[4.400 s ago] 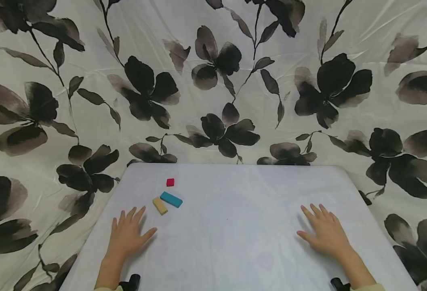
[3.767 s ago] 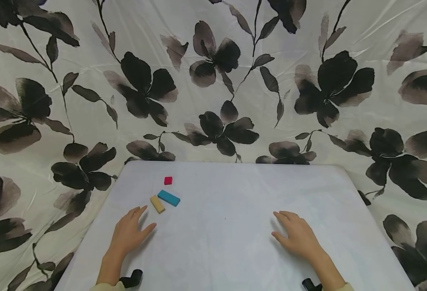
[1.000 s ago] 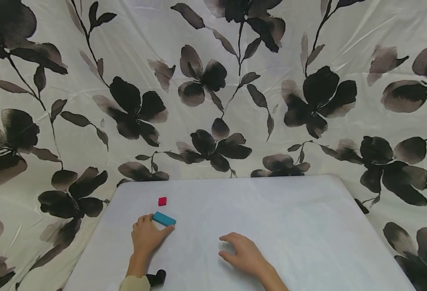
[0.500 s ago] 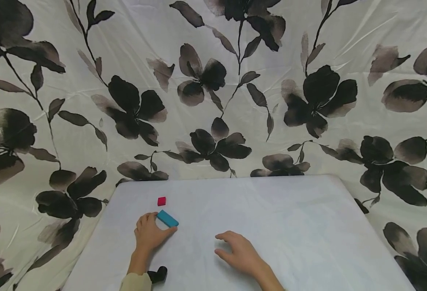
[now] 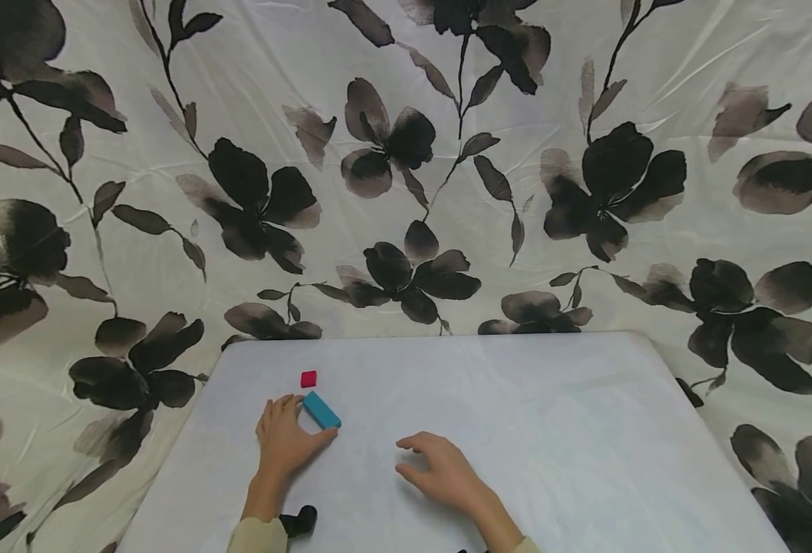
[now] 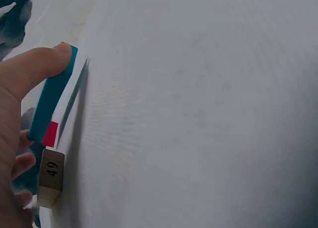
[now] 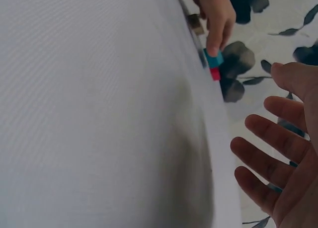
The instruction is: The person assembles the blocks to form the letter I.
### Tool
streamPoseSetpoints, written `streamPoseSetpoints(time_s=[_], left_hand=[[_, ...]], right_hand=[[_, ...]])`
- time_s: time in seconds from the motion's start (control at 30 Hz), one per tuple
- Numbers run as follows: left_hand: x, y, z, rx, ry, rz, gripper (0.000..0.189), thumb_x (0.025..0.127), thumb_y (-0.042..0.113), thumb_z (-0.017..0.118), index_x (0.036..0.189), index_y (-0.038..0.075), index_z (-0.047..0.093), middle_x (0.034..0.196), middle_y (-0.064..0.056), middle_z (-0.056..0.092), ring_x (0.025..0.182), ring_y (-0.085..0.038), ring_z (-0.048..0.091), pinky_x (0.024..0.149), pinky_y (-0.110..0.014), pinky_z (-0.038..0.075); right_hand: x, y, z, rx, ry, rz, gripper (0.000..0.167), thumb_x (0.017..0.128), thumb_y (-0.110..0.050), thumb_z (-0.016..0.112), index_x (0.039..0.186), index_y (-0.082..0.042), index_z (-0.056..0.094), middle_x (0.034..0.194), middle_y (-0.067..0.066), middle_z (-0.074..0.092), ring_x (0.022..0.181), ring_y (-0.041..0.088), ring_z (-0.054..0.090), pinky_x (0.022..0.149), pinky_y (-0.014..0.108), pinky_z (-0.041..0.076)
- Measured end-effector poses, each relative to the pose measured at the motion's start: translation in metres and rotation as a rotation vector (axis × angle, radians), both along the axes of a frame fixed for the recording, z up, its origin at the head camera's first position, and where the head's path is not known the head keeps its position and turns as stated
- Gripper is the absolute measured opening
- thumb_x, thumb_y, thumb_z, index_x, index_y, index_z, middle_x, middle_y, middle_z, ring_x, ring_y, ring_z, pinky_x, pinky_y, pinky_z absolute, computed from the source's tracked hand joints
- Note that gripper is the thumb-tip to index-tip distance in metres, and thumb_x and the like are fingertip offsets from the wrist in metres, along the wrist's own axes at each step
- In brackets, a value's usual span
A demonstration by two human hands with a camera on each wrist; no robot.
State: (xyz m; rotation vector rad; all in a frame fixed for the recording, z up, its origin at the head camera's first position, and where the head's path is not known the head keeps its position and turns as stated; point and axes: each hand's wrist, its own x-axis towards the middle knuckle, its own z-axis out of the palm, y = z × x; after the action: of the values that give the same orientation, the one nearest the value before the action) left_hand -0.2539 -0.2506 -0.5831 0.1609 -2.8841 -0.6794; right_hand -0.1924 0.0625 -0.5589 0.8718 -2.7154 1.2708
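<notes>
We note a blue block (image 5: 322, 410), a flat, smooth-sided bar, left of centre in the lower half of the head view. It lies at a slant, its upper end toward the left. In the left wrist view we see it edge-on, with its shadow set apart on the white table (image 5: 551, 438), so it appears raised. A small red block (image 5: 309, 379) sits just above it in the head view. A wooden block (image 6: 51, 177) with dark digits on one face stands at the lower left of the left wrist view; in the head view we find it hidden by the left hand (image 5: 284, 442).

We record the left hand as pinching the blue block lengthwise, thumb on one end and a fingertip at the other. The right hand (image 5: 443, 470), lower centre of the head view, is loosely spread, thumb well apart from the fingers, gripping nothing.

Against the head view of half a second ago, we see the blue block turned a little steeper and the right hand slightly farther left. Against the first head view, the left hand has reached the blue block, and the right hand has come in from the right side.
</notes>
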Motion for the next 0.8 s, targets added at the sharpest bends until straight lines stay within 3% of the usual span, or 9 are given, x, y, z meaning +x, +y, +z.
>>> streamPoseSetpoints(time_s=[0.17, 0.37, 0.57, 0.8], left_hand=[[0.003, -0.002, 0.001, 0.038, 0.05, -0.004, 0.098, 0.063, 0.059, 0.083, 0.136, 0.004, 0.048, 0.132, -0.022, 0.044, 0.125, -0.042, 0.032, 0.096, -0.061, 0.026], [0.005, 0.001, 0.004, 0.075, 0.051, -0.072, 0.102, 0.061, 0.065, 0.081, 0.138, 0.007, 0.047, 0.119, -0.016, 0.053, 0.111, -0.034, 0.046, 0.091, -0.056, 0.038], [0.008, 0.01, 0.01, 0.083, 0.055, -0.179, 0.101, 0.06, 0.062, 0.084, 0.137, 0.008, 0.048, 0.109, -0.009, 0.054, 0.1, -0.026, 0.049, 0.084, -0.048, 0.042], [0.008, 0.024, 0.013, 0.119, 0.069, -0.233, 0.098, 0.061, 0.058, 0.086, 0.136, 0.008, 0.049, 0.109, -0.006, 0.054, 0.097, -0.024, 0.051, 0.082, -0.044, 0.047]], right_hand=[[-0.004, -0.006, 0.007, 0.001, -0.018, 0.015, 0.035, 0.094, -0.035, 0.065, 0.121, -0.012, 0.066, 0.117, -0.007, 0.065, 0.101, 0.016, 0.063, 0.083, 0.03, 0.049], [-0.014, -0.006, 0.017, 0.038, -0.036, 0.016, 0.035, 0.094, -0.033, 0.065, 0.122, -0.012, 0.066, 0.118, -0.008, 0.064, 0.102, 0.017, 0.063, 0.084, 0.031, 0.049], [-0.026, -0.004, 0.022, 0.056, -0.032, 0.022, 0.035, 0.095, -0.032, 0.064, 0.123, -0.011, 0.066, 0.119, -0.006, 0.064, 0.103, 0.017, 0.063, 0.084, 0.031, 0.049], [-0.034, 0.0, 0.021, 0.059, -0.042, 0.003, 0.035, 0.094, -0.031, 0.064, 0.123, -0.011, 0.066, 0.119, -0.006, 0.064, 0.102, 0.014, 0.062, 0.084, 0.032, 0.049]])
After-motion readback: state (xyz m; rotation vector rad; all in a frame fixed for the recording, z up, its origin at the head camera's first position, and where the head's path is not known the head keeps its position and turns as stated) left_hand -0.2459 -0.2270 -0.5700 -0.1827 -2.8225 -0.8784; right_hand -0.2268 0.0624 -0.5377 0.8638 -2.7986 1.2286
